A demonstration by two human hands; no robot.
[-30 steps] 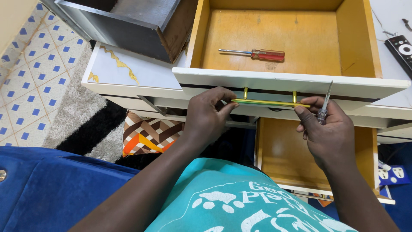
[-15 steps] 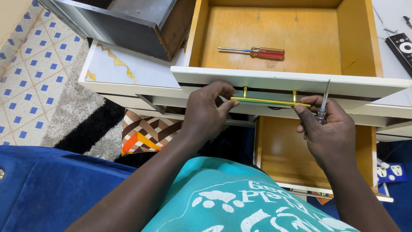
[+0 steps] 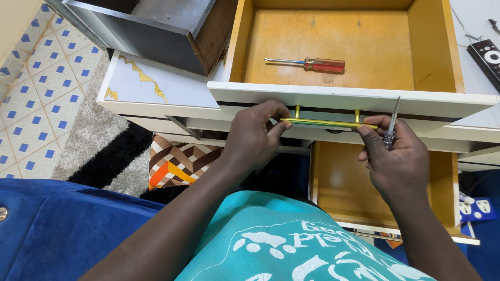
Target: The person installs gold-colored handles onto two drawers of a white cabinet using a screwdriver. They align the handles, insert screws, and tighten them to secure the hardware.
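Note:
A gold bar handle (image 3: 327,123) sits against the white front (image 3: 344,98) of an open wooden drawer. My left hand (image 3: 253,136) pinches the handle's left end. My right hand (image 3: 397,158) touches the handle's right end with a fingertip while its fingers grip a small screwdriver (image 3: 391,125) that points upward. A second screwdriver with a red handle (image 3: 308,64) lies inside the drawer on its yellow-brown floor (image 3: 375,57).
A lower open drawer (image 3: 359,187) is below my right hand. A dark drawer box (image 3: 156,26) rests on the white cabinet top (image 3: 140,86) at upper left. A remote control (image 3: 487,54) lies at right. A patterned rug (image 3: 104,151), tiled floor and blue cushion (image 3: 57,229) are at left.
Nothing has visibly changed besides a slight shift of the view; both hands stay on the gold handle.

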